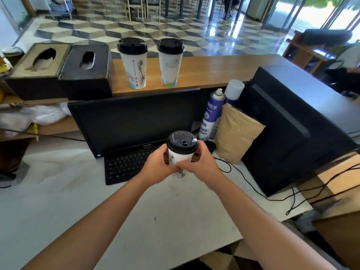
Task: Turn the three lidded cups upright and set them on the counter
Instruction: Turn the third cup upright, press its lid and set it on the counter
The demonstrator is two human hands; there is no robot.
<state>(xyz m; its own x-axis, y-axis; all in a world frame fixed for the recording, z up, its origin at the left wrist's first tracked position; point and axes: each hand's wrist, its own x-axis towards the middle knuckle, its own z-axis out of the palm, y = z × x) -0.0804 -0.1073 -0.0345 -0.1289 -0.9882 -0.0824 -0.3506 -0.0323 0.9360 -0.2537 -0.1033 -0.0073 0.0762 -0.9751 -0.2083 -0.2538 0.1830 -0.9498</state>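
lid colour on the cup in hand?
Black. The lid tops a white printed cup held by both hands, clearest in the head view.

Hands: your left hand (157,164) and right hand (196,162) both wrap the third cup (180,152), upright over the keyboard (126,164).
Counter (214,69): two cups (133,63) upright beside the tissue boxes (85,71).
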